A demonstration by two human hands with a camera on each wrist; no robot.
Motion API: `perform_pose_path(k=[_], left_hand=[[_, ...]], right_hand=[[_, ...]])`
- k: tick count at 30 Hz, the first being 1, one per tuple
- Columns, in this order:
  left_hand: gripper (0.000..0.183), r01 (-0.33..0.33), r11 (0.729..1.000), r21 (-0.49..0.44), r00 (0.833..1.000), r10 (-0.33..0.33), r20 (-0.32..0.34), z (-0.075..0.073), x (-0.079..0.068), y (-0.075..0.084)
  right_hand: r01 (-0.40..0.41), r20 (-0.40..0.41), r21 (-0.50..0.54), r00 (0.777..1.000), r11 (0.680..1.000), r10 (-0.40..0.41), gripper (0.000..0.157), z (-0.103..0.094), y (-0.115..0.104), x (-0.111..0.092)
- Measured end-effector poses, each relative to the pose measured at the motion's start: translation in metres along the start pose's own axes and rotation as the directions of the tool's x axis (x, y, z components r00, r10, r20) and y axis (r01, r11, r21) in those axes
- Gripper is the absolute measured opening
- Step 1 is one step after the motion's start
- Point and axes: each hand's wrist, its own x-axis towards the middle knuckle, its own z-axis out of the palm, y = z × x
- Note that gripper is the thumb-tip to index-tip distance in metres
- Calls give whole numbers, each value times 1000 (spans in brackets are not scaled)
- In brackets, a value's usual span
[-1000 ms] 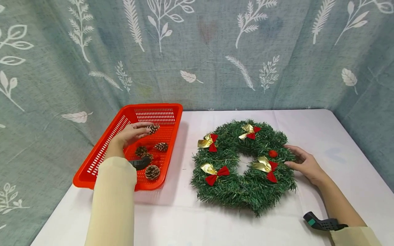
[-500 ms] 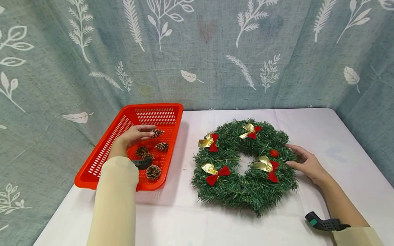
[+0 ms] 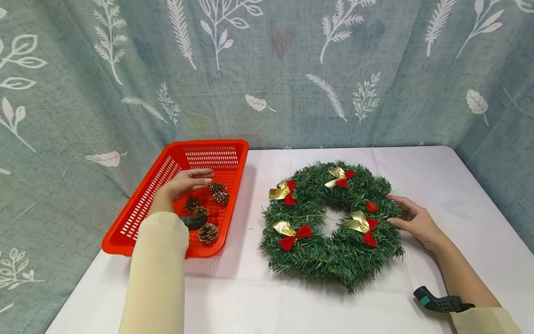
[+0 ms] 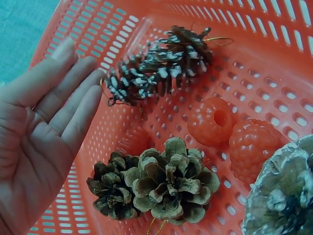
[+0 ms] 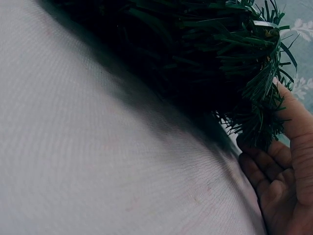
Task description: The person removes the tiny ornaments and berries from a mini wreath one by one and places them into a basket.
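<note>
Moved: frosted pinecone (image 3: 216, 187) out of left hand (image 3: 183, 183) since a second ago, now lying on basket floor against a second frosted cone (image 3: 221, 198).
Left hand: fingers straight and relaxed, palm open, holding nothing; fingertips (image 4: 73, 68) just beside the dropped cone (image 4: 134, 81), contact not clear.
Right hand: (image 3: 413, 220) fingers loosely bent against outer right edge of wreath (image 3: 331, 225); in wrist view fingers (image 5: 264, 166) tucked at the needles (image 5: 254, 112), resting rather than gripping.
Basket: orange, slotted (image 3: 137, 208), on left of table, well apart from wreath.
Basket contents: two brown pinecones (image 4: 151, 186) near the wrist, large frosted cone (image 3: 206, 233) at front, two orange-red berry ornaments (image 4: 230, 129) between cones.
Wreath: flat on white tablecloth (image 3: 438, 176), four gold-and-red bows (image 3: 290, 232), one red ball (image 3: 371, 207) near right hand.
In the way: left sleeve (image 3: 156, 269) covers front-left of basket; black wrist mount (image 3: 193, 221) hides part of brown cones.
Backdrop: grey-green curtain with leaf print (image 3: 267, 69).
</note>
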Motion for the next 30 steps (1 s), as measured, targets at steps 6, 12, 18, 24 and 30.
perform_pose_path(k=[6, 12, 18, 24, 30], left_hand=[[59, -9, 996, -93, 1000, 11, 21, 0, -1, 2], [57, -5, 991, -132, 1000, 8, 22, 2, -1, 6], [58, -11, 986, -165, 999, 16, 27, 1, -4, 11], [58, -10, 986, -167, 1000, 13, 16, 2, -8, 23], [56, -12, 986, -165, 1000, 15, 20, 6, -6, 41]], right_hand=[[10, 0, 9, 1000, 1000, -10, 58, 1, 1, 0], [8, 1, -1, 1000, 1000, -8, 58, 1, 0, 0], [15, 2, -10, 1000, 1000, -15, 58, 0, 1, 0], [26, -6, -12, 1000, 1000, -26, 59, 0, 1, 1], [29, -2, 7, 1000, 1000, -28, 58, 0, 0, 0]])
